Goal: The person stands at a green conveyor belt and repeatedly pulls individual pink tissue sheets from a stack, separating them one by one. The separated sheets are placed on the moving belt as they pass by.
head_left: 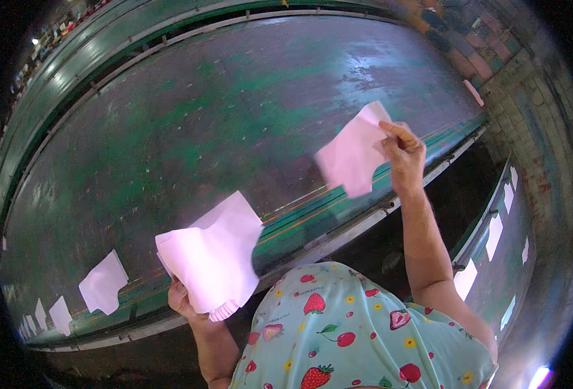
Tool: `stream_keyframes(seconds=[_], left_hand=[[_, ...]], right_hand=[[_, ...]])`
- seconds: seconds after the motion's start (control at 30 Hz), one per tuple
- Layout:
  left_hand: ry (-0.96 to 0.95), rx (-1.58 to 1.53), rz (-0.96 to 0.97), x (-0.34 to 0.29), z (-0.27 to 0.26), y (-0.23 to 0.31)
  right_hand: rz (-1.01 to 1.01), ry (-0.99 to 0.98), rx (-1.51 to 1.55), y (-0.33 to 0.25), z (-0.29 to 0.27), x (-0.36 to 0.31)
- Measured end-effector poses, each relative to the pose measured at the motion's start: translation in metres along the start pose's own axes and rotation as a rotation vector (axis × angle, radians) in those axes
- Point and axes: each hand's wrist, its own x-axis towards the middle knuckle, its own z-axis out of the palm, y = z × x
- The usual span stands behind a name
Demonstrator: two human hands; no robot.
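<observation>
My left hand (pixel 181 299) grips a stack of pale pink cut fabric pieces (pixel 212 253) from below, at the table's near edge. Several layers fan out at the stack's lower corner, and most of my left fingers are hidden beneath it. Out to the right, my right hand (pixel 404 155) pinches a single pale pink fabric piece (pixel 352 155) by its edge between thumb and fingers. That piece hangs over the near side of the long green table (pixel 170 142), slightly blurred; whether it touches the surface I cannot tell.
Similar fabric pieces (pixel 103 284) lie in a row along the table's near edge to the left. Behind me on the right, another green table (pixel 510 259) carries more pale pieces. A metal rail (pixel 364 223) runs along the near edge. Brick paving (pixel 477 52) shows beyond the table's right end.
</observation>
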Motion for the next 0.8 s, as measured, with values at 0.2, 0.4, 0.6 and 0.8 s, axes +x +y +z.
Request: stream_keyframes(seconds=[0.2,0.4,0.6,0.8], left_hand=[[-0.024,0.151,0.113,0.004,0.014,-0.029],[-0.014,0.216,0.043,0.013,0.068,-0.073],[0.18,0.421,0.078,0.012,0.13,-0.156],[0.25,0.501,-0.023,0.023,0.18,-0.248]], right_hand=[[-0.463,-0.127,-0.511,0.004,-0.002,0.015],[-0.379,-1.02,-0.925,0.092,0.016,-0.035],[-0.347,-1.178,-0.482,0.13,-0.052,-0.048],[-0.206,-0.86,-0.268,0.123,-0.145,0.01]])
